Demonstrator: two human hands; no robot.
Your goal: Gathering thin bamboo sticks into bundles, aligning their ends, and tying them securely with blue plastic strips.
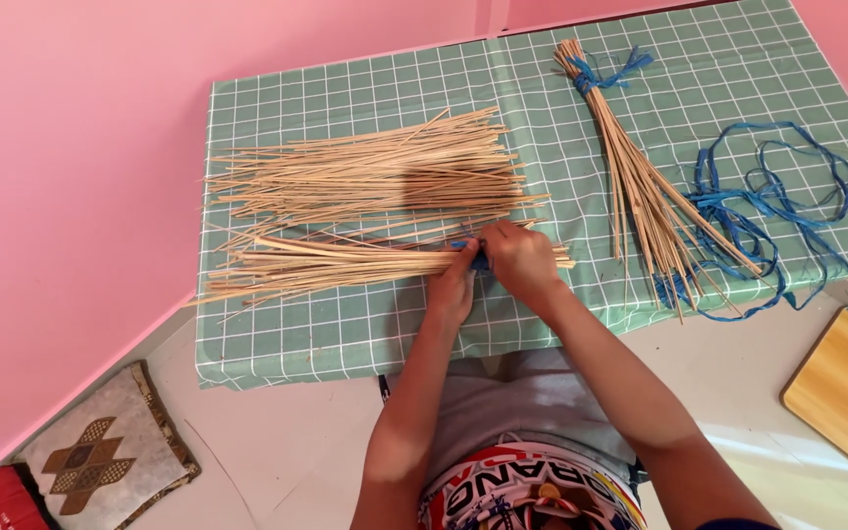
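1. Pink walls close in a corner where a low table sits under a green cloth with a white grid, on a pale floor
2. Both forearms reach forward from the bottom of the view and meet near the front middle of the cloth, elbows spread, wrists angled inward
3. The left hand lies knuckles up with its fingers curled onto the near end of a small bundle of thin pale sticks; the right hand is pressed against it from the right, fingers bent down over the same spot
4. Between the two hands a bit of blue string shows at the bundle's end; both hands are closed together on the string and sticks, though which fingers pinch the string cannot be told
5. That bundle lies crosswise on the near part of the cloth, its tips fanning out to the left
6. Behind it, a larger loose pile of sticks spreads across the cloth
7. To the right lies a tied bundle, bound with blue string at its far end, flaring toward the near edge
8. Loose blue string loops at the right side of the cloth
9. On the floor: a patterned cushion at lower left and a wooden board at lower right
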